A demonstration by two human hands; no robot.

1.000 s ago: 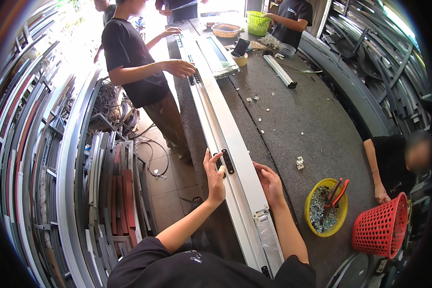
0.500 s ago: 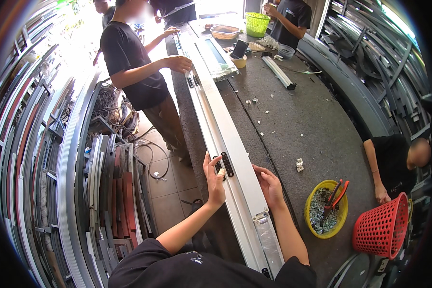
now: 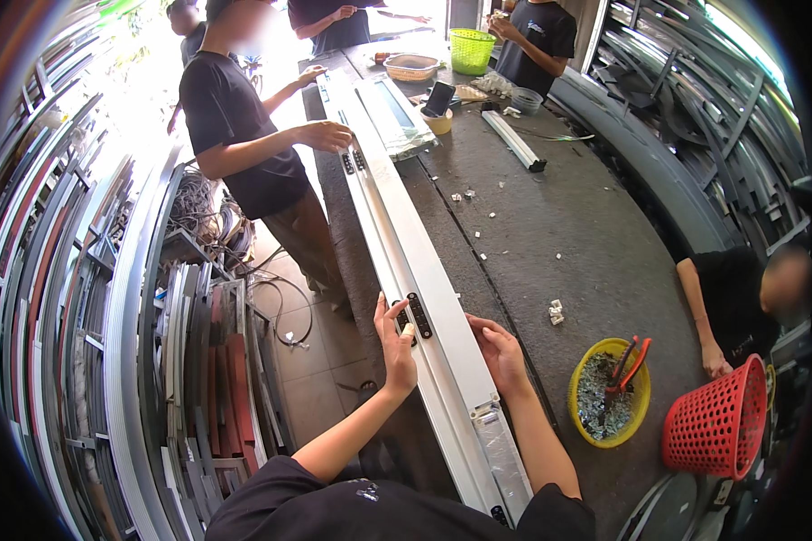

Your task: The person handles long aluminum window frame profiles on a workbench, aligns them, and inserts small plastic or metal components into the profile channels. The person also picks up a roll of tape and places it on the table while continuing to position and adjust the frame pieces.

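A long white metal profile (image 3: 424,257) runs lengthwise along the left side of the dark worktable, with paired black slotted fittings (image 3: 419,315) set into it. My left hand (image 3: 399,352) is around the profile's left edge. One of its fingers reaches up by the fittings, and a fingertip with a pale wrap lies over them. Against the right side of the profile rests my right hand (image 3: 500,354), loosely curved with its fingers slightly apart. Its fingertips touch the edge. Near my right forearm the profile's lower end carries a clear-wrapped section (image 3: 501,446).
Across the profile's far part a co-worker's hand (image 3: 323,136) rests. To the right stand a yellow bowl (image 3: 645,410) of small metal parts with red-handled pliers (image 3: 636,365), and a red basket (image 3: 713,424). A short white profile (image 3: 514,140) lies farther off. Racks of profiles (image 3: 90,298) line both sides.
The view has shifted slightly, so most things sit a little farther left. My hands keep their places on the profile. The co-worker's near hand looks a bit more extended over it.
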